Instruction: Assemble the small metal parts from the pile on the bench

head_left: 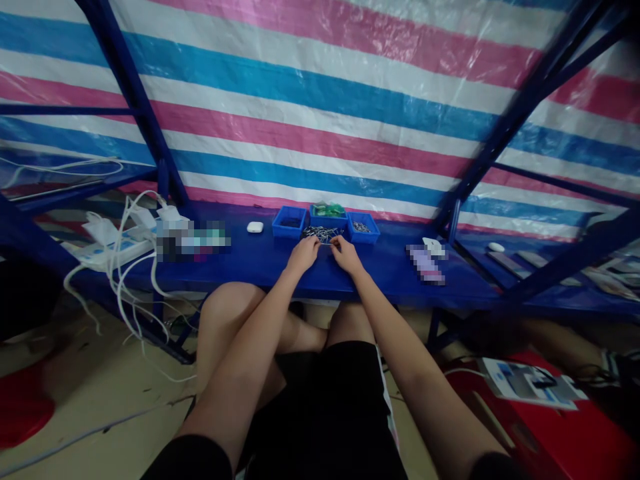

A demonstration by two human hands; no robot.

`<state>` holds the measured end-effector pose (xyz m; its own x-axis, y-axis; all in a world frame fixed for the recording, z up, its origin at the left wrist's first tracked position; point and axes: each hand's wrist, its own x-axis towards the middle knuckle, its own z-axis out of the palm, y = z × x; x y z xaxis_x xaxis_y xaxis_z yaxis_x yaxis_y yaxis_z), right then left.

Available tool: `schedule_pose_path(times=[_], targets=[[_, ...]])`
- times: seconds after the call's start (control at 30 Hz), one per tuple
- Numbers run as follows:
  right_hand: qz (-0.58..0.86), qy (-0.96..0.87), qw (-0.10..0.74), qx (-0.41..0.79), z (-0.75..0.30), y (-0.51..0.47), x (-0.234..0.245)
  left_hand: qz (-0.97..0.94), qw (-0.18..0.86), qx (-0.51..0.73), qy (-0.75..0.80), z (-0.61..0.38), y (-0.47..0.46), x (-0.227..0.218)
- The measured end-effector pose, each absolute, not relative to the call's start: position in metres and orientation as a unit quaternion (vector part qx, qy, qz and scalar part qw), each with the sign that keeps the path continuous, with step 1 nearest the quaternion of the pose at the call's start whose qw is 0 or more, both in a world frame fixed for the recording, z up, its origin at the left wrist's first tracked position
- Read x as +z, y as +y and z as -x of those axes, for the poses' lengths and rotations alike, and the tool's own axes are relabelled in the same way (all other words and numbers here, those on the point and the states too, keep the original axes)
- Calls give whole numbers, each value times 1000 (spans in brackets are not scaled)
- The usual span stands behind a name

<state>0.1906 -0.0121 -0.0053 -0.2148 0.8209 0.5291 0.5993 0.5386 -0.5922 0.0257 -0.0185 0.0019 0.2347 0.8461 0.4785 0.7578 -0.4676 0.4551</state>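
My left hand [305, 252] and my right hand [344, 253] are close together over the blue bench, their fingertips pinched. A thin pale rod [325, 244] spans the small gap between them, with one end at each hand; its exact kind is too small to tell. Just behind it lies a loose pile of thin, shiny metal pieces [323, 233]. Three blue bins surround the pile: a left bin [281, 231] with dark contents, a back bin [320, 219] with green plastic bags [329, 210], and a right bin [370, 235] holding small metallic parts.
A white earbud case [255, 227] sits left of the bins. Farther left, a power strip [117, 250] trails several white cables. A purple phone-like item [426, 265] lies to the right. Blue frame posts flank the bench [390, 267], and a striped sheet [320, 100] hangs behind.
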Motion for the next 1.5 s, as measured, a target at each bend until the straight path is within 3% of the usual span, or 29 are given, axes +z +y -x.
schedule_pose_path(times=[0.5,0.8,1.07,1.27,1.5], targets=[[457,-786,401,113,-190,-14,-3,-776,66,354,517,-25,-19,2],[513,-639,550,160,-201,-5,-5,-775,43,336,534,-26,-25,5],[519,-707,446,177,-198,1,-17,-761,-26,287,582,-26,-21,1],[522,-721,428,155,-199,-1,-15,-767,-26,224,601,-25,-17,-2],[528,-737,403,123,-198,-5,-12,-761,-28,232,606,-25,-18,0]])
